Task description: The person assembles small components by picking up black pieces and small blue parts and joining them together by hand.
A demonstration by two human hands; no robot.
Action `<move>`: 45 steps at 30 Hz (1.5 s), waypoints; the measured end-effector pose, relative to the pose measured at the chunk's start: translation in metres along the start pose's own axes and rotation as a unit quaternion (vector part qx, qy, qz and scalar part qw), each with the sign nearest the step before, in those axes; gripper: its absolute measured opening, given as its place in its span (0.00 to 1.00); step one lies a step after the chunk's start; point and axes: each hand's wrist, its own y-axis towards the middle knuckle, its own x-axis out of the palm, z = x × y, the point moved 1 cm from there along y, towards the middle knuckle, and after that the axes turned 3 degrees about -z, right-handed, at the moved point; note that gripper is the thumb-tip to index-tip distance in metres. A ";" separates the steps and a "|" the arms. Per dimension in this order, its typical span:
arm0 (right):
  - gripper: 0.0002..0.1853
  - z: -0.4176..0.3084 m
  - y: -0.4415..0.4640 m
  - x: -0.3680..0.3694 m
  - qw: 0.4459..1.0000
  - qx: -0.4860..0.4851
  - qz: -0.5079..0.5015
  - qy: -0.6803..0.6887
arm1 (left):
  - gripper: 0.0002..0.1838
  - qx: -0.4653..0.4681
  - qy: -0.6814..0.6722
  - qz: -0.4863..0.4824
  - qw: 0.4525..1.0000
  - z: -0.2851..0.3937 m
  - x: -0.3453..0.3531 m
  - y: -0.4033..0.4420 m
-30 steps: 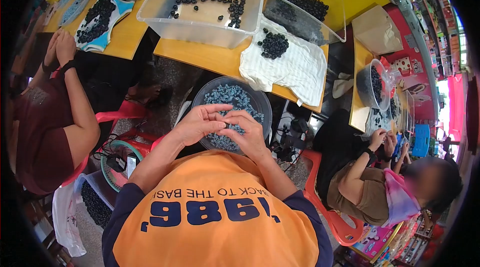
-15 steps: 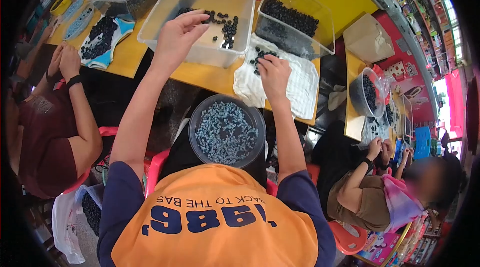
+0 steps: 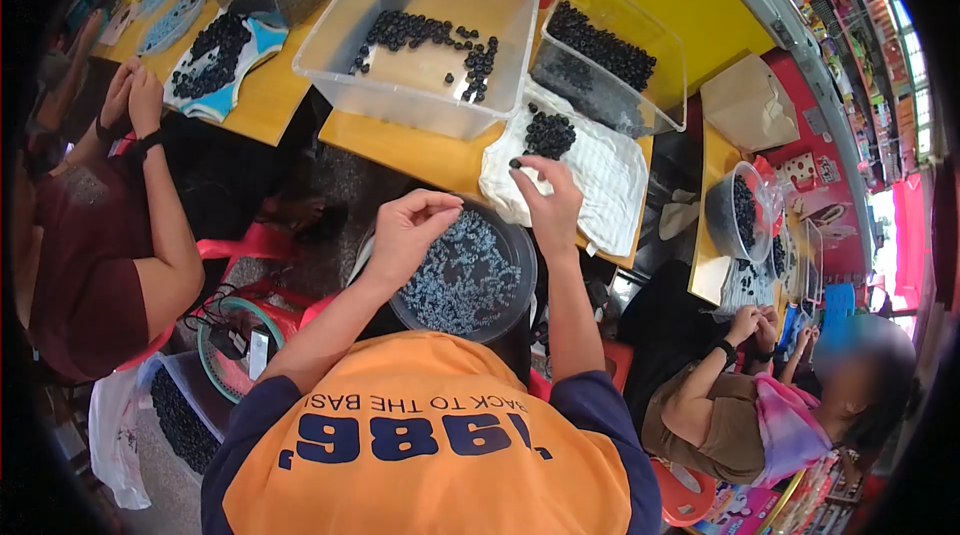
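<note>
My right hand (image 3: 552, 200) pinches a small black round part (image 3: 515, 164) between thumb and fingertips, just in front of the white cloth (image 3: 615, 185). A pile of similar black parts (image 3: 550, 133) lies on that cloth. Over the left edge of the round tray (image 3: 523, 280) is my left hand (image 3: 408, 235), thumb and fingers pinched together; whatever they hold is too small to make out. Many small blue-grey pieces (image 3: 460, 280) lie in the tray, which rests at my lap.
A clear bin (image 3: 430, 100) with scattered black parts stands on the table (image 3: 400, 147); a fuller bin (image 3: 590, 90) is at its right. Co-workers sit at left (image 3: 100, 265) and right (image 3: 720, 415). A green-rimmed basket (image 3: 205, 360) is low at left.
My left hand has come back from above the clear bin to the round tray. My right hand has drawn back from the pile on the cloth with a black part.
</note>
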 end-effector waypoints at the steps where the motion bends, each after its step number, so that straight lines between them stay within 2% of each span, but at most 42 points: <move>1: 0.10 -0.011 -0.013 -0.003 0.999 0.037 -0.009 0.025 | 0.07 -0.045 -0.010 0.001 0.999 -0.008 0.004 -0.004; 3: 0.11 -0.026 -0.035 -0.004 0.996 0.077 -0.029 0.035 | 0.08 -0.063 -0.054 -0.002 0.997 -0.014 0.012 -0.009; 5: 0.11 -0.034 -0.054 0.000 0.987 0.089 -0.046 0.127 | 0.09 -0.085 -0.188 -0.016 0.978 -0.015 0.019 -0.013; 6: 0.11 -0.040 -0.061 0.001 0.987 0.085 -0.054 0.126 | 0.11 -0.095 -0.205 -0.015 0.974 -0.016 0.021 -0.016; 7: 0.11 -0.043 -0.068 0.003 0.985 0.098 -0.058 0.128 | 0.11 -0.108 -0.203 -0.011 0.973 -0.016 0.020 -0.020; 9: 0.10 -0.044 -0.076 0.009 0.991 0.044 -0.053 0.117 | 0.12 -0.085 -0.134 -0.034 0.987 -0.017 0.016 -0.027; 11: 0.11 -0.046 -0.084 0.010 0.985 0.075 -0.077 0.133 | 0.12 -0.081 -0.205 -0.022 0.975 -0.026 0.010 -0.033; 15: 0.13 -0.057 -0.092 0.007 0.987 0.024 -0.146 0.067 | 0.11 -0.118 -0.236 -0.018 0.964 -0.028 -0.007 -0.048; 17: 0.11 -0.053 -0.099 0.010 0.975 0.120 -0.153 0.107 | 0.11 -0.119 -0.251 -0.023 0.960 -0.029 -0.017 -0.053; 18: 0.11 -0.049 -0.103 0.011 0.975 0.118 -0.155 0.107 | 0.10 -0.124 -0.266 -0.018 0.956 -0.031 -0.023 -0.055; 20: 0.10 -0.039 -0.115 0.013 0.971 0.083 -0.222 0.004 | 0.11 -0.111 -0.290 -0.008 0.950 -0.037 -0.039 -0.058; 21: 0.10 -0.037 -0.121 0.015 0.971 0.083 -0.224 0.005 | 0.11 -0.112 -0.290 -0.006 0.950 -0.037 -0.046 -0.059; 23: 0.09 -0.038 -0.133 0.024 0.953 -0.077 -0.282 -0.076 | 0.12 -0.105 -0.299 0.044 0.948 -0.035 -0.061 -0.061; 27: 0.07 -0.040 -0.151 0.044 0.931 -0.156 -0.314 -0.103 | 0.12 -0.100 -0.309 0.080 0.942 -0.039 -0.079 -0.063; 29: 0.09 -0.033 -0.149 0.040 0.933 -0.162 -0.301 -0.117 | 0.12 -0.097 -0.309 0.083 0.942 -0.039 -0.082 -0.063; 32: 0.09 -0.027 -0.141 0.024 0.937 -0.120 -0.274 -0.178 | 0.12 -0.099 -0.300 0.080 0.946 -0.038 -0.082 -0.062; 35: 0.08 -0.024 -0.138 0.022 0.954 -0.103 -0.243 -0.144 | 0.12 -0.107 -0.298 0.076 0.946 -0.038 -0.079 -0.061; 41: 0.04 -0.024 -0.140 0.042 0.955 -0.096 -0.252 -0.127 | 0.12 -0.104 -0.307 0.060 0.944 -0.035 -0.075 -0.062; 45: 0.05 -0.036 -0.137 0.052 0.952 -0.102 -0.261 -0.121 | 0.12 -0.100 -0.303 0.063 0.946 -0.031 -0.077 -0.063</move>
